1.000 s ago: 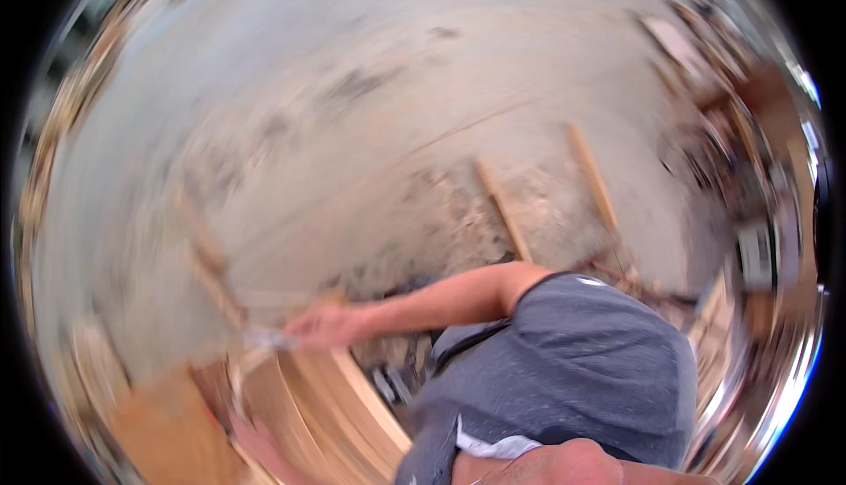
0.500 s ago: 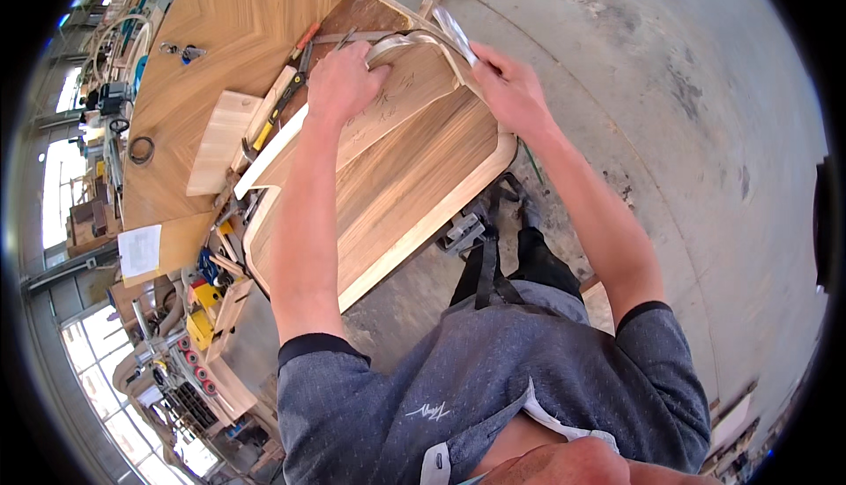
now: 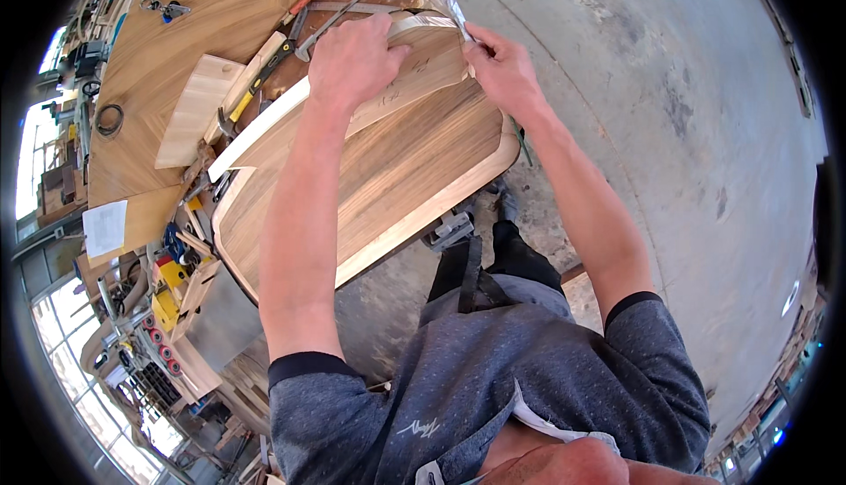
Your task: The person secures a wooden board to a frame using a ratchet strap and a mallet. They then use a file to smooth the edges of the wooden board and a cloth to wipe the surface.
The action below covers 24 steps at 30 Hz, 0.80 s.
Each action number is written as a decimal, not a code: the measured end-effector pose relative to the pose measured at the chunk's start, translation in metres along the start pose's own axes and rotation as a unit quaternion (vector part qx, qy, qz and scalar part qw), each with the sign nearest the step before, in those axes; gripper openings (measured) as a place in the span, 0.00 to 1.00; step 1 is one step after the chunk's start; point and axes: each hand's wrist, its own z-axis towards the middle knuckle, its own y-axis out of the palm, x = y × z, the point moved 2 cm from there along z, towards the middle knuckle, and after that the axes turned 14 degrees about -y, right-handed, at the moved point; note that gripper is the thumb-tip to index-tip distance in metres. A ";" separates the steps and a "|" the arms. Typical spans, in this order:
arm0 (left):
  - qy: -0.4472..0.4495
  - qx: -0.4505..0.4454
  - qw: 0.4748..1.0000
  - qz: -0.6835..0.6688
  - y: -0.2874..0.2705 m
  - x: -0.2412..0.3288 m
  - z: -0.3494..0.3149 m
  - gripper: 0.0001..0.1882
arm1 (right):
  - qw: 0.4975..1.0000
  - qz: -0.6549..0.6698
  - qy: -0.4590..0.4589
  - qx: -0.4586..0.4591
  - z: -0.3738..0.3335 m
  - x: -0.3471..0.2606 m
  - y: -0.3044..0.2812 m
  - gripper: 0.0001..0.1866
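A flat wooden board with a curved, pale edge and pencil marks rests on a larger brown panel that has a pale rounded border. My left hand is closed over the board's far edge, its thumb lying on the top face. A thin pale strip runs along the curved edge between my hands. My right hand, at the board's right end, is closed on a narrow, shiny silvery tool; I cannot make out its exact kind, and the fingers hide its lower part.
Left of the board lie a hammer with a yellow and black handle, a metal caliper and a pale wooden piece. Keys and a dark ring lie on the patterned wooden tabletop. A grey tool is under the panel's near edge.
My view has shifted, so the bench sits farther left. The pale strip, arched up between my hands before, now lies flatter along the curved edge. Both hands keep their hold.
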 end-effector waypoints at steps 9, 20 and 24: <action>0.010 -0.001 1.000 -0.007 0.002 0.000 -0.001 0.20 | 0.997 -0.061 0.040 0.006 -0.019 -0.007 -0.006 0.21; 0.016 0.017 0.999 -0.033 0.003 0.003 -0.003 0.18 | 0.998 -0.016 0.067 -0.009 0.008 -0.006 -0.003 0.21; 0.012 0.017 0.999 -0.025 0.004 -0.004 -0.006 0.18 | 0.997 -0.077 0.013 -0.010 -0.021 0.004 -0.005 0.22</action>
